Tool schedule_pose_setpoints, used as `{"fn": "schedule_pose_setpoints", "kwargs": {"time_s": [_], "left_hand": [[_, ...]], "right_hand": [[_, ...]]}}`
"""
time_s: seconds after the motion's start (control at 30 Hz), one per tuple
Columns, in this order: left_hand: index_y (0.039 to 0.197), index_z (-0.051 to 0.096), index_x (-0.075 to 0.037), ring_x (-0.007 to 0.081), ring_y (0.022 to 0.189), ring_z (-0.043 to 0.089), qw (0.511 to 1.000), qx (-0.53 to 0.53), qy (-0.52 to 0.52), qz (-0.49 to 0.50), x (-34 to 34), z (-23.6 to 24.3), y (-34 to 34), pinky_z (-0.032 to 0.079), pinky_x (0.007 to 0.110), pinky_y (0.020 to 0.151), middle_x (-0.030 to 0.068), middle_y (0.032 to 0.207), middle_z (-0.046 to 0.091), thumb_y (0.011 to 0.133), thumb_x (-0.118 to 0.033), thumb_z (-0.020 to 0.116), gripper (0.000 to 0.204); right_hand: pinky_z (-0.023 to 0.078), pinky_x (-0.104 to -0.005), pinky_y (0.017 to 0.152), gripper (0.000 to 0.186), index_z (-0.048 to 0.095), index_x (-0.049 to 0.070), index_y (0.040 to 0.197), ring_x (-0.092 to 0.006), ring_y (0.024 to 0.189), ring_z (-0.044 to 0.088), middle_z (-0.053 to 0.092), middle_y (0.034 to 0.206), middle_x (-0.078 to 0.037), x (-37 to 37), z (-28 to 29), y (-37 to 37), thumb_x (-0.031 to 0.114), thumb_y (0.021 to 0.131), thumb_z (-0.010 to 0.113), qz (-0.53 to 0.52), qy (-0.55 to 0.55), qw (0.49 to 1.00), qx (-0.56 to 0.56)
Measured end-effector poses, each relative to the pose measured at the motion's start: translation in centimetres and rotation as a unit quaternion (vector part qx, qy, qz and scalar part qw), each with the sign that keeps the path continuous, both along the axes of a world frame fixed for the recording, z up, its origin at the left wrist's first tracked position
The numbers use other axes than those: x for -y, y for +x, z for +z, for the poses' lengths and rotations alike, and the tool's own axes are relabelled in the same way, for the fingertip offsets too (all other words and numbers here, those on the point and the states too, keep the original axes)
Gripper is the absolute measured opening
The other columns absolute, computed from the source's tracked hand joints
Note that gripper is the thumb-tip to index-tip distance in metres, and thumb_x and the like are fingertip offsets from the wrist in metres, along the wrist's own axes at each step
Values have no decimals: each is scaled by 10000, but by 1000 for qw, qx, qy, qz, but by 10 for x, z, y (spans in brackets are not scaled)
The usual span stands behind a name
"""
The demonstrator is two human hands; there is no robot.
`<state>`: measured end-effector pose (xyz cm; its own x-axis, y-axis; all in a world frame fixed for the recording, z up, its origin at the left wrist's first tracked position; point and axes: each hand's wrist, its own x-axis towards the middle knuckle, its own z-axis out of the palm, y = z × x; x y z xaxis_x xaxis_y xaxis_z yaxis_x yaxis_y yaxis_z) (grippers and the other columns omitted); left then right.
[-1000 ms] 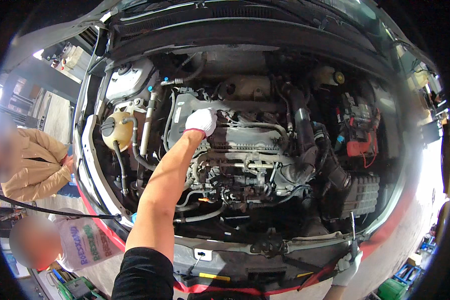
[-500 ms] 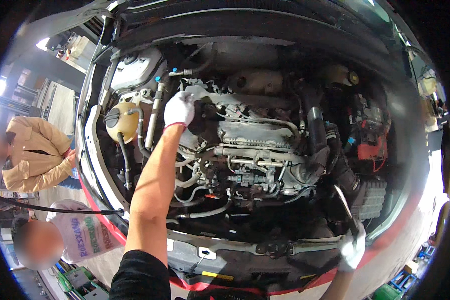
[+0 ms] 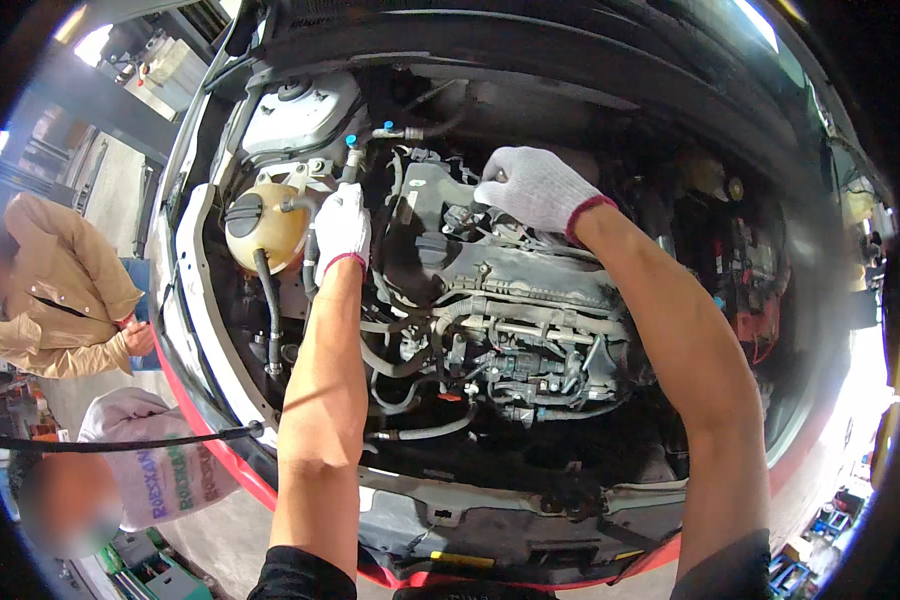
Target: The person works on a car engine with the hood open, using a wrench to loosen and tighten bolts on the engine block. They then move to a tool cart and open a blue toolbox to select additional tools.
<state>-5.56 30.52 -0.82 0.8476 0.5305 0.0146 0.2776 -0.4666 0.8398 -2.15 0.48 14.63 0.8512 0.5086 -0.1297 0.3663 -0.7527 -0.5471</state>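
Observation:
My left hand (image 3: 344, 222), in a white knit glove with a red cuff, is closed over the metal pipe (image 3: 352, 166) under a blue cap. Whether it grips the pipe is hidden. Just left of it is the yellowed plastic coolant tank (image 3: 282, 236) with a black cap. Above the top of the dusty engine (image 3: 525, 268), my right hand (image 3: 540, 187), gloved the same way, has its fingers curled in toward the connectors. Whatever those fingers hold, if anything, is out of sight.
The raised hood (image 3: 530, 50) spans the far side. A red-sided battery (image 3: 755, 325) lies to the right, beyond my right forearm. At the left stand a person in a tan jacket (image 3: 65, 290) and a person in a grey top (image 3: 160, 460). A thin black rod (image 3: 120, 441) reaches the fender.
My right hand has come from the front right edge, where it held a long metal tool, to above the engine. That tool no longer shows. My left hand has moved onto the pipe.

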Motion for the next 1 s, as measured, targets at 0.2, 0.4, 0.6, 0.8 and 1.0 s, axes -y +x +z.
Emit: {"fn": "schedule_pose_setpoints", "kwargs": {"time_s": [0.2, 0.4, 0.6, 0.8, 1.0], "left_hand": [[1187, 708, -12, 110, 750, 563, 995, 83, -52, -18, 2, 6, 3, 466, 281, 693, 15, 872, 669, 1000, -326, 643, 371], [1265, 681, -5, 118, 824, 617, 993, 87, -32, -79, 3, 26, 0, 514, 281, 762, 49, 992, 714, 983, -249, 669, 373], [1405, 589, -7, 212, 1104, 671, 951, 83, -5, -298, 61, 86, -2, 515, 331, 981, 165, 1198, 711, 826, -248, 756, 649], [1473, 522, 2, 190, 978, 693, 914, -46, -105, -389, 67, 124, 20, 545, 294, 874, 133, 1184, 716, 811, -181, 688, 706], [1323, 652, -45, 313, 1107, 709, 918, 79, 5, -389, 82, 109, 31, 524, 361, 957, 193, 1203, 729, 867, -426, 692, 595]], "right_hand": [[538, -438, 892, 407, 730, -2, 1044, -379, 985, 699, 728, 1015, -239, -20, 8, 6, 356, 866, 655, 18, -26, 999, -7], [543, -399, 888, 398, 734, 3, 1041, -342, 992, 709, 741, 1030, -203, -33, 3, 5, 364, 884, 677, 19, -6, 999, 25], [534, -455, 899, 398, 664, 25, 1180, -405, 1028, 681, 715, 1075, -230, -41, 3, 28, 289, 882, 673, 200, -85, 969, 113], [524, -451, 926, 463, 621, -75, 1202, -441, 1110, 663, 691, 1127, -307, -51, 28, 16, 235, 858, 618, 50, -73, 995, -40], [573, -478, 807, 330, 579, -60, 1081, -434, 953, 722, 703, 958, -293, -62, 29, -22, 199, 877, 593, -28, -32, 997, 58]]}}
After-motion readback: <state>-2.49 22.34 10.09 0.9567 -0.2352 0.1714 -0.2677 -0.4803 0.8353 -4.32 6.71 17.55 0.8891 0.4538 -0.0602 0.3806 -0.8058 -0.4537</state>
